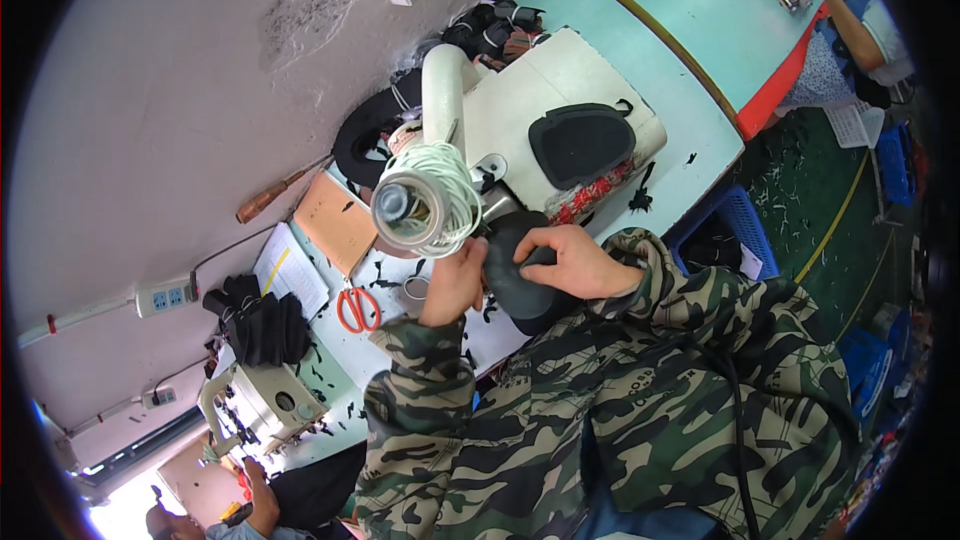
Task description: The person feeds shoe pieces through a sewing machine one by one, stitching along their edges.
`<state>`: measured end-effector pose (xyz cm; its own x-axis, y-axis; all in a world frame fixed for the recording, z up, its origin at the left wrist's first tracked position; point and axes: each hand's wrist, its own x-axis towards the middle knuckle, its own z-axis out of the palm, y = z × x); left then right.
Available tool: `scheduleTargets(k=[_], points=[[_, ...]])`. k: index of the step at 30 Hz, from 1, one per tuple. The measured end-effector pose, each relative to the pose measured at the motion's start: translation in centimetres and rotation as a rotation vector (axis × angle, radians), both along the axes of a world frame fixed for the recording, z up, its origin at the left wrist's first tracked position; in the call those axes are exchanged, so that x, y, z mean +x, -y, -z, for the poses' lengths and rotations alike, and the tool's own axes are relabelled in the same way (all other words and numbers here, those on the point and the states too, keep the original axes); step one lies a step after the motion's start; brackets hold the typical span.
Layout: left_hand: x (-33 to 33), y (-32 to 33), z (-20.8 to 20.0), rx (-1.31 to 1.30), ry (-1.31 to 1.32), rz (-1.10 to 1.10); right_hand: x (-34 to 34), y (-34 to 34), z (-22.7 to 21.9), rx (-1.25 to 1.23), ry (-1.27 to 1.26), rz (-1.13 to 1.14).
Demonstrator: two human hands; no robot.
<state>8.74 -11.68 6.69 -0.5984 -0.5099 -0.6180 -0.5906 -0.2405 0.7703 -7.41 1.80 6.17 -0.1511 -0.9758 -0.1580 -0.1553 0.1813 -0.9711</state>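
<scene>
pic's bright o/all w/ blown-out glare btm-l, edges bent & rim black.

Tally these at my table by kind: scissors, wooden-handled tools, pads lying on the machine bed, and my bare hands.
Orange-handled scissors: 1
Tool with a brown wooden handle: 1
Flat black rounded pad: 1
Bare hands (left hand, right hand) at the dark domed piece: 2
Total: 5

Left hand [454,286] partly behind sewing machine [443,90]

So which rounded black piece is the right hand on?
The near black piece, by the camouflage jacket, under the right hand; the far black piece lies on the white machine, untouched.
</scene>
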Motion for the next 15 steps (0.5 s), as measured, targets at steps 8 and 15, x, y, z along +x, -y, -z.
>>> scheduleTargets(k=[8,15], points=[[1.7,2.0,-1.9,0.059,0.135,0.134,0.6,-0.1,0.0,0.067,0.047,-0.013],[1.7,4.2,1.0,-1.066,-0.232,0.677,1.0,-0.1,-1.1,0.105,0.002,0.000]])
